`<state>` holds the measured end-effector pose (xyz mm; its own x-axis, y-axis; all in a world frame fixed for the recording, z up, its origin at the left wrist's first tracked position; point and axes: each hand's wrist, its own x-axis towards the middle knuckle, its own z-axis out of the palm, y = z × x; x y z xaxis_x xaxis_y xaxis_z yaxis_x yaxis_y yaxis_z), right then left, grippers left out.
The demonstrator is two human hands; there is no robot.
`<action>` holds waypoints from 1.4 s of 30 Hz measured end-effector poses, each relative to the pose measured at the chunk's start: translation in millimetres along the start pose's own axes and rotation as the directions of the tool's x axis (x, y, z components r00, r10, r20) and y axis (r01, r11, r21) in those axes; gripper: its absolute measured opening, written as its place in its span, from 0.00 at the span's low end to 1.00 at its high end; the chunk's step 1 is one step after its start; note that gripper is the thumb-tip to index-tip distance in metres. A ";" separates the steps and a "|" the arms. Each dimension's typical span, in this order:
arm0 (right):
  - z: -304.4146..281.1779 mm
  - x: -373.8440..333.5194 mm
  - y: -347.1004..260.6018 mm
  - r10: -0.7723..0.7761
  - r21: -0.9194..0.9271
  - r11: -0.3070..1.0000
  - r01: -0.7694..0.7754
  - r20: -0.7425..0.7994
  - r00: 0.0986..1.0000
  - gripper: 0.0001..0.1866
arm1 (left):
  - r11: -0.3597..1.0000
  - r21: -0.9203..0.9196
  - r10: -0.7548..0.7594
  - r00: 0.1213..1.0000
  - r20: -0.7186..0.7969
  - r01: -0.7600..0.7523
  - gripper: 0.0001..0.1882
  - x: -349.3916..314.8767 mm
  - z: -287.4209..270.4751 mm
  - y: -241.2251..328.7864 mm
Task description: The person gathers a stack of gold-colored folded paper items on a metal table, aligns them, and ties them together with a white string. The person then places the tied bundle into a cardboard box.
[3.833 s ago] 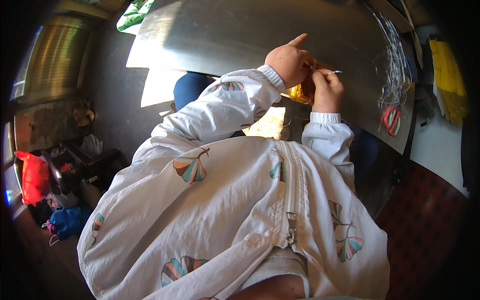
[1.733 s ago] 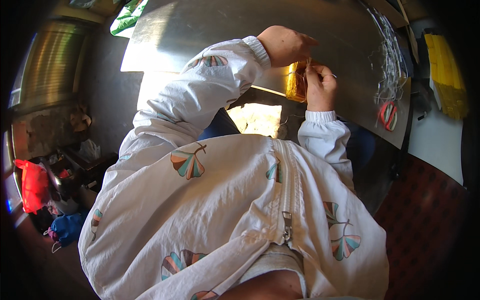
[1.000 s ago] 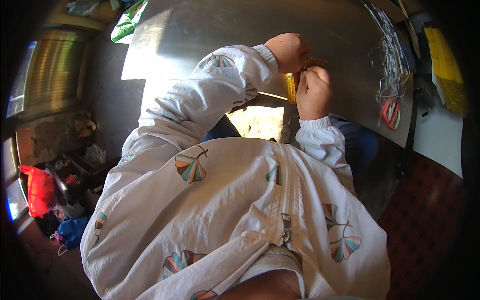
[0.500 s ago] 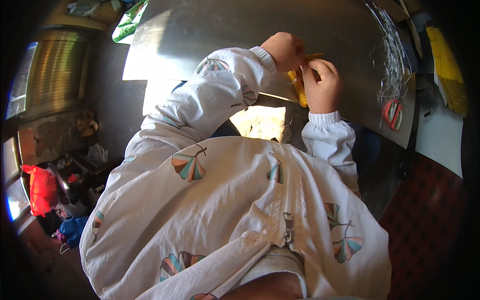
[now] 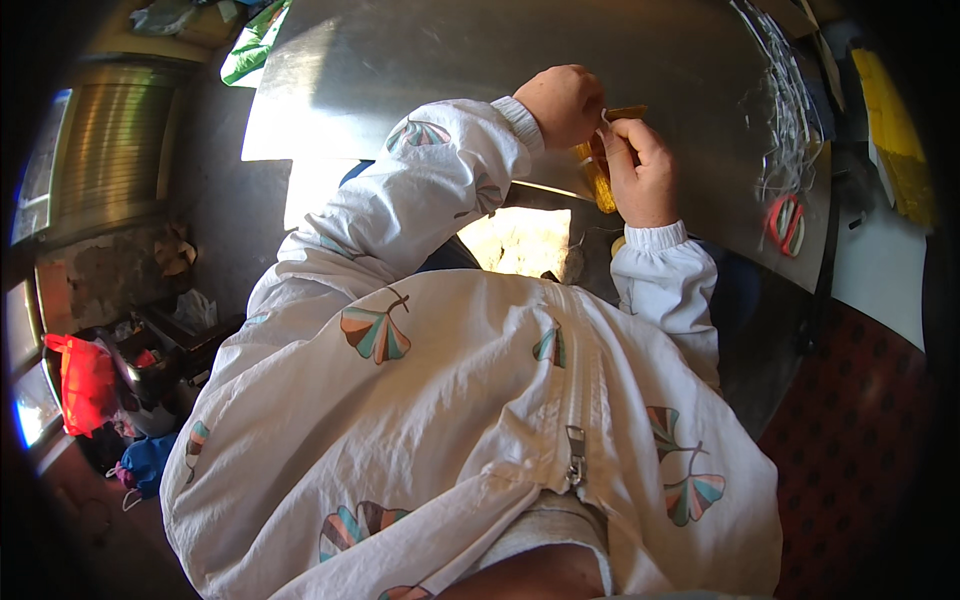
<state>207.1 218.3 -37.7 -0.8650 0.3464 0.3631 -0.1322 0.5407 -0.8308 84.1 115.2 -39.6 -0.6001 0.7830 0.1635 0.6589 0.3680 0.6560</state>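
Note:
Over the near part of the metal table [image 5: 440,60], my two hands are close together. My left hand [image 5: 563,105] is closed with its back towards me, so whatever its fingers hold is hidden. My right hand [image 5: 643,170] is closed, thumb against fingers, pinching a thin white strip [image 5: 604,117] that shows in the gap beside my left hand. A shiny yellow-gold bundle [image 5: 600,186] hangs below and between the hands, near the table edge. Another flat piece of it [image 5: 628,112] sticks out above my right fingers.
A bunch of clear-white strips [image 5: 785,130] lies along the table's right side, with red-handled scissors [image 5: 785,225] at its near end. Yellow mesh-like sheets [image 5: 892,150] hang farther right. A green bag [image 5: 255,45] is at the far left corner; a red bag [image 5: 82,385] stands lower left.
My right hand has turned slightly, and the white strip shows more clearly between the hands. The flat yellow piece sticks out a little more. My left hand has barely moved.

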 end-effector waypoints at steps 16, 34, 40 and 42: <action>-5.3 -12.1 -6.6 0.085 -0.134 0.987 -0.085 -0.001 0.996 0.04 | 0.992 0.091 -0.081 0.993 -0.087 0.089 0.06 -11.8 8.9 16.9; 3.5 -3.7 6.6 0.355 0.009 0.935 -0.355 -0.073 0.932 0.07 | 1.000 0.030 0.003 0.963 -0.270 0.005 0.06 -42.2 1.9 26.2; 2.3 -2.5 -0.9 0.384 0.024 0.923 -0.383 -0.081 0.920 0.07 | 0.998 0.038 0.050 0.942 -0.331 -0.040 0.05 -38.7 2.7 20.9; 2.5 -2.2 -1.8 0.390 0.089 0.919 -0.383 -0.086 0.917 0.07 | 0.991 0.059 0.136 0.933 -0.332 -0.123 0.06 -38.0 2.0 19.4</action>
<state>208.0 214.7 -38.1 -0.8028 0.5946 0.0449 0.1668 0.2962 -0.9404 120.6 93.6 -34.5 -0.6215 0.6142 0.4864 0.7532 0.2978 0.5864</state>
